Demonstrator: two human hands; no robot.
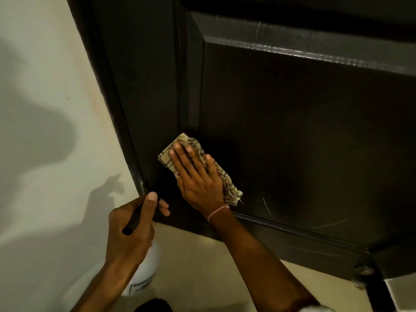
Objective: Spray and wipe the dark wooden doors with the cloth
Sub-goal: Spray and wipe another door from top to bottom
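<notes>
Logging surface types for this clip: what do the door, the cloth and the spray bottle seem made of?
Door: dark wood or wood-look panel, satin finish; faint grain, dull sheen on the moulding, pale scratches low down.
Cloth: thin woven fabric, beige with dark print; folded layers, loose thread.
Spray bottle: probably white plastic, matte, black head; only partly visible.

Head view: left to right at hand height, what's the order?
Wall → left hand gripping the spray bottle → right hand flat on the cloth → curved scratch on the door.
</notes>
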